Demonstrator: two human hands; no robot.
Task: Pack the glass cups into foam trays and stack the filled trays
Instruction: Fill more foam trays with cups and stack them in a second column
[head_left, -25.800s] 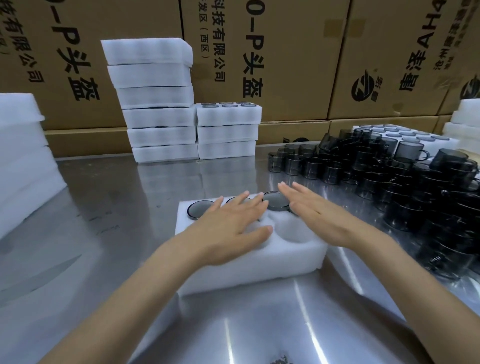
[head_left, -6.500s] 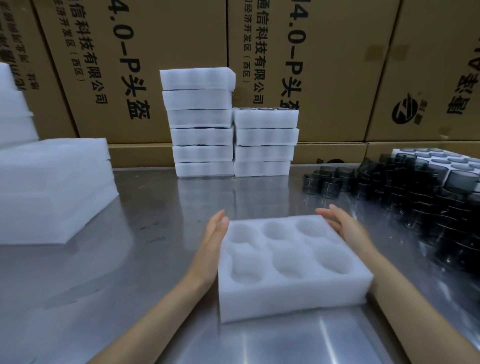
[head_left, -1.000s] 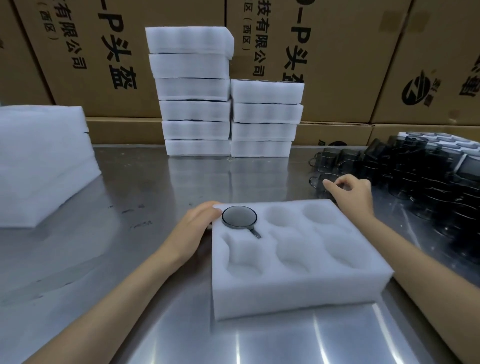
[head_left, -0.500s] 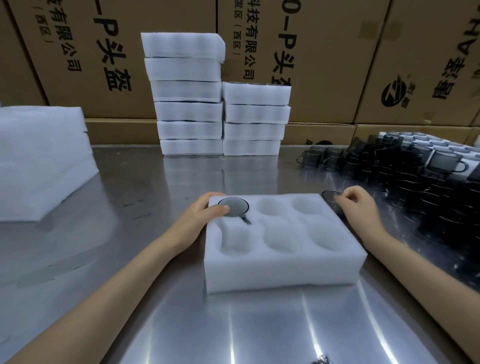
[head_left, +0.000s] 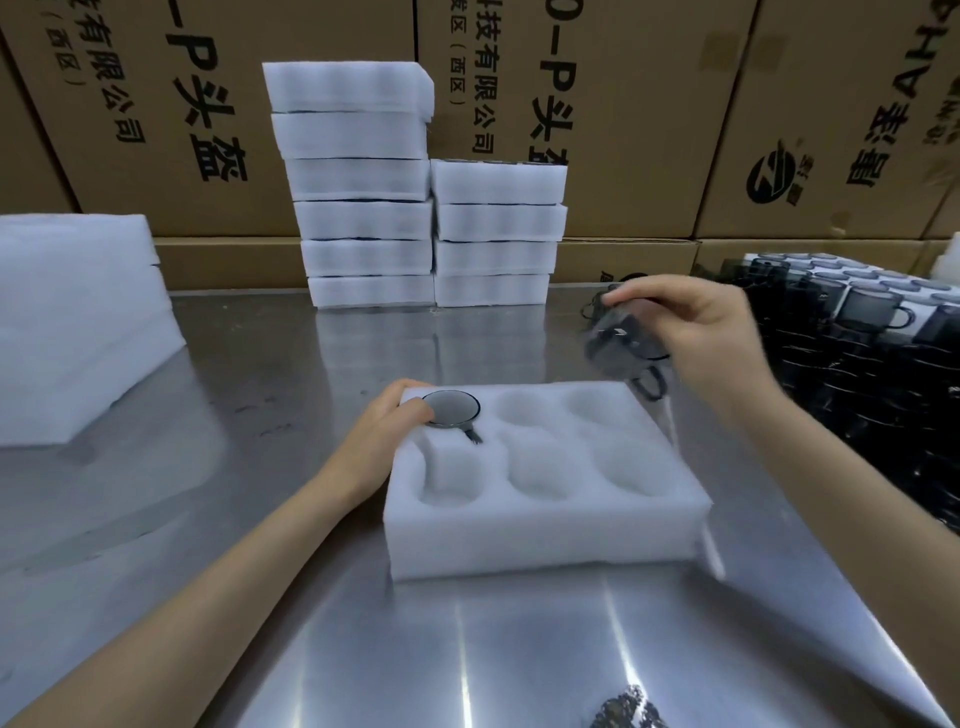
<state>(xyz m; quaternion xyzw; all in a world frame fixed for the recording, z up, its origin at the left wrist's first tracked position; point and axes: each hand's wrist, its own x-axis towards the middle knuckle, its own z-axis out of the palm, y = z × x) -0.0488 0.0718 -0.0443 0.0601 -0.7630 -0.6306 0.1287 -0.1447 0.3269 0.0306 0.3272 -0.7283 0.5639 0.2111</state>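
Note:
A white foam tray (head_left: 545, 525) with several round pockets lies on the steel table in front of me. One smoky glass cup (head_left: 451, 408) sits in its far-left pocket, rim up, handle pointing toward me. My left hand (head_left: 387, 434) rests on the tray's far-left corner, thumb touching that cup's rim. My right hand (head_left: 696, 338) grips a second smoky cup (head_left: 618, 343), blurred by motion, in the air above the tray's far-right corner. The other pockets are bare.
Many dark glass cups (head_left: 852, 332) crowd the table's right side. Two stacks of filled foam trays (head_left: 363, 208) stand at the back centre against cardboard boxes (head_left: 649, 114). A pile of foam trays (head_left: 72, 322) sits at the left.
My right hand has lifted a cup from the table beside the tray and raised it up and toward the tray. My left hand stays on the tray's corner.

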